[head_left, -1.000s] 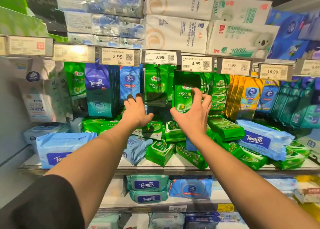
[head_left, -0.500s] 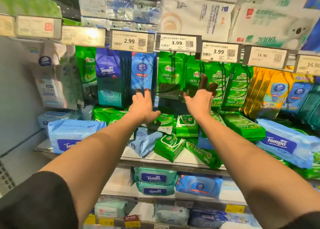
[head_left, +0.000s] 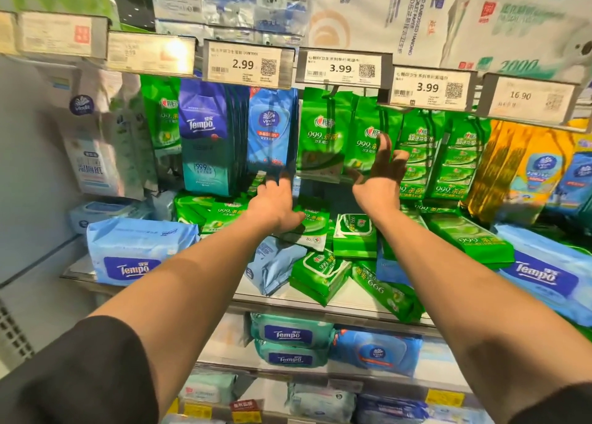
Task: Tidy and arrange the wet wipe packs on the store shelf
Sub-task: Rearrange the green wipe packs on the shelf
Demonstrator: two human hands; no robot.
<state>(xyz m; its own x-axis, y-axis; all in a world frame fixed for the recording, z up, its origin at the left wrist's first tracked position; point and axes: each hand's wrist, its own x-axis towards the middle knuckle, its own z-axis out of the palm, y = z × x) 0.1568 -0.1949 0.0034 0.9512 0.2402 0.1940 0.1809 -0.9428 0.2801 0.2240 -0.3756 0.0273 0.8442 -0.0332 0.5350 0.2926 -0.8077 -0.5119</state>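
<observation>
Green wet wipe packs hang in a row under the price rail; one hanging green pack (head_left: 322, 135) is between my hands, another (head_left: 368, 138) just right of it. Both arms reach into the shelf. My left hand (head_left: 275, 202) is open, fingers spread, below the blue Vinda pack (head_left: 271, 129) and above a loose green pack (head_left: 312, 223). My right hand (head_left: 382, 180) is open too, fingers up in front of the hanging green packs and holding nothing. A jumble of green packs (head_left: 320, 276) lies on the shelf (head_left: 346, 302) below.
Dark blue Tempo packs (head_left: 205, 135) hang at left. Large light-blue Tempo packs lie at the shelf's left (head_left: 134, 250) and right (head_left: 544, 273). Price tags (head_left: 245, 64) line the rail. Tissue bales fill the top shelf; more packs sit on lower shelves (head_left: 290, 335).
My right hand has let go of the green pack it held a second ago, which now hangs on the rail. Both hands stay open near the hanging packs; the camera moved closer.
</observation>
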